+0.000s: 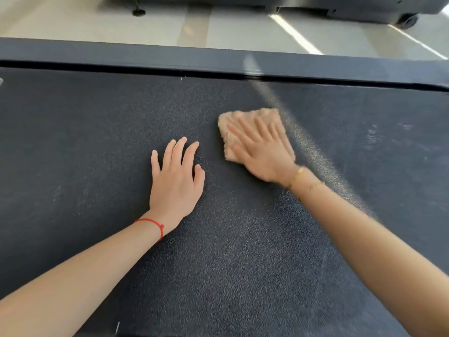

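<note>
The right hand (261, 154) presses flat on a tan cloth (256, 116), fingers straight and spread wide (slightly blurred). The cloth lies on the dark textured surface (97, 130), right of centre. Just beside it, the left hand (176, 181) rests flat, fingers wide, holding nothing.

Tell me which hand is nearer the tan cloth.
Right. The right hand lies flat on the tan cloth; the left hand rests on the dark surface beside it, not touching.
</note>
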Demonstrator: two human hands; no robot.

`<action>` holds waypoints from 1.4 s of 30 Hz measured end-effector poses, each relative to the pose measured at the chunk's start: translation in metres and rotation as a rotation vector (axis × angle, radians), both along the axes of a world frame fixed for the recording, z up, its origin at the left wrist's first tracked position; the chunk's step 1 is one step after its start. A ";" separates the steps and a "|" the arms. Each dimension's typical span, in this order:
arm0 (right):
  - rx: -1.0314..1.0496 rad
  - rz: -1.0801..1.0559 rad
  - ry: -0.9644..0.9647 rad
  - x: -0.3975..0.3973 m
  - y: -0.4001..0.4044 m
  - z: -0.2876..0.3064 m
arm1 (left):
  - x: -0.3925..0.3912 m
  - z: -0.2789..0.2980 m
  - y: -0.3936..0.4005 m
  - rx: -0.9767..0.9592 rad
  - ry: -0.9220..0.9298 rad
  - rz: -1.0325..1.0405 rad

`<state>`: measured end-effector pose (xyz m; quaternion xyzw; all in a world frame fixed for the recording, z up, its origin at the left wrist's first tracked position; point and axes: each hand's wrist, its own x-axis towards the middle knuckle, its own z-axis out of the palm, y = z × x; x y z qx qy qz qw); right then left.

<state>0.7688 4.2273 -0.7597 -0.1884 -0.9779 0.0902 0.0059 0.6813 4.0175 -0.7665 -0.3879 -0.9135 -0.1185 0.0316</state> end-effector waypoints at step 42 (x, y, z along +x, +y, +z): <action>0.033 -0.198 -0.065 0.200 -0.135 0.017 | 0.007 0.004 -0.008 0.054 -0.111 -0.091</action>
